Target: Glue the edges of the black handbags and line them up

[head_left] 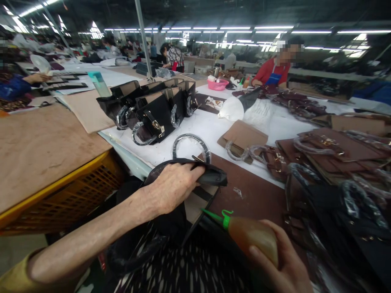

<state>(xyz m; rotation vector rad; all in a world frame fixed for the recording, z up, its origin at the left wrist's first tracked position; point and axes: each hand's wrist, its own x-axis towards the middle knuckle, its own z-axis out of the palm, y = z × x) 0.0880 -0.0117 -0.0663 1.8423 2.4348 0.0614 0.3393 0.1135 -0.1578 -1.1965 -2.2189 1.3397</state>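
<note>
A black handbag [171, 228] lies partly in my lap and against the table edge, its opening turned toward me and a beige inside showing. One plastic-wrapped handle [192, 143] stands up behind it. My left hand [172, 185] is closed over the bag's black upper edge, fingertips curled over it. In my right hand [282, 260] is a squeeze bottle [255, 236] of amber liquid, likely glue, with a green nozzle and cap. Its tip points left, close to the bag's opening; I cannot tell whether it touches. The bag's lower part is dark and partly hidden by my left forearm.
Finished-looking black handbags [159, 110] stand in a group on the white table. Brown bags [342, 150] and black ones are piled at right. A yellow crate [76, 191] under a brown board is at left. A pink basin [217, 84] and a person in red [271, 73] are farther back.
</note>
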